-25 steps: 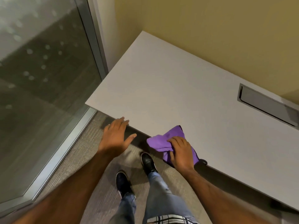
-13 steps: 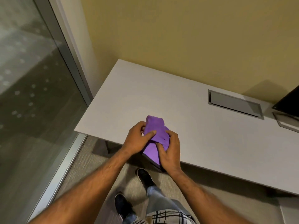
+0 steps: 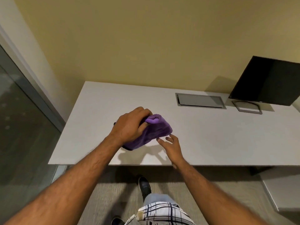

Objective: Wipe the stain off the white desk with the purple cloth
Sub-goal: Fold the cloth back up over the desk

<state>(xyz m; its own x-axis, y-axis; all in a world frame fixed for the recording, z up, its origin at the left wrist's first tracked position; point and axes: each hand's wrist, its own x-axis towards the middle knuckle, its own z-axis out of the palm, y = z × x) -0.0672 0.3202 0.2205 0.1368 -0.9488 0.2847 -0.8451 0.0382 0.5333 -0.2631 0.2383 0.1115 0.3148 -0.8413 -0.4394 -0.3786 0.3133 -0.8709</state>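
Left hand (image 3: 129, 125) clamps the bunched purple cloth (image 3: 152, 132) above the desk (image 3: 211, 140), apparently readying a wiping pad; right hand (image 3: 172, 146) open, empty.

Bare forearms without sleeves, a white plaid shirt (image 3: 162, 211) with dark lines, light jeans (image 3: 155, 198), black shoes (image 3: 144, 185).

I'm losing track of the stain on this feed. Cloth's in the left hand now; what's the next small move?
Probably press the cloth flat onto the desk and start wiping where it sits. The left hand grips it bunched above the top, the right hand is open beside it, and no stain shows.
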